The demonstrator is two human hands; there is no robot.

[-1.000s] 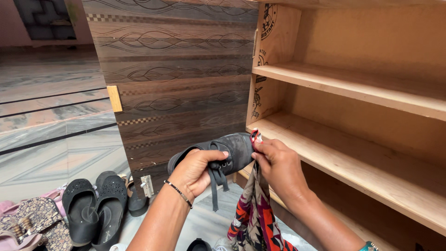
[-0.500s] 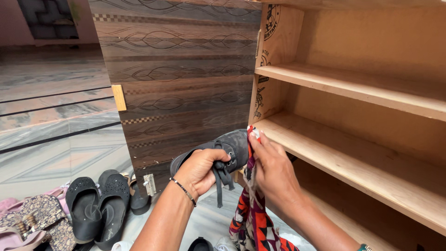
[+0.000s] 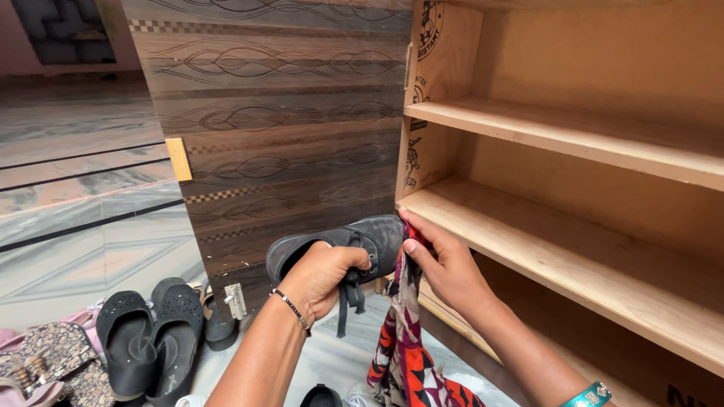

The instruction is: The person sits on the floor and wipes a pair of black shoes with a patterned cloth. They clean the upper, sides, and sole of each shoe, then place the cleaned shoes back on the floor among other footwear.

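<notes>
Right now the left hand (image 3: pixel 320 275) has its grip closed around the middle of a dark grey lace-up shoe (image 3: pixel 354 245), held in the air at the centre of the frame, just in front of the open wooden cabinet (image 3: pixel 573 196). The right hand (image 3: pixel 445 264) pinches a patterned red, black and white cloth (image 3: pixel 403 347) against the toe of the shoe, and the rest of the cloth hangs down towards the marble floor (image 3: pixel 83 249). A loose lace (image 3: pixel 343 305) dangles below the left hand and could snag in the cloth or the fingers. Pressure at the toe could twist the shoe in the left hand's grip, since only its middle is held. Black sandals (image 3: pixel 147 339) and other footwear lie at the lower left of the frame, directly under any drop.
</notes>
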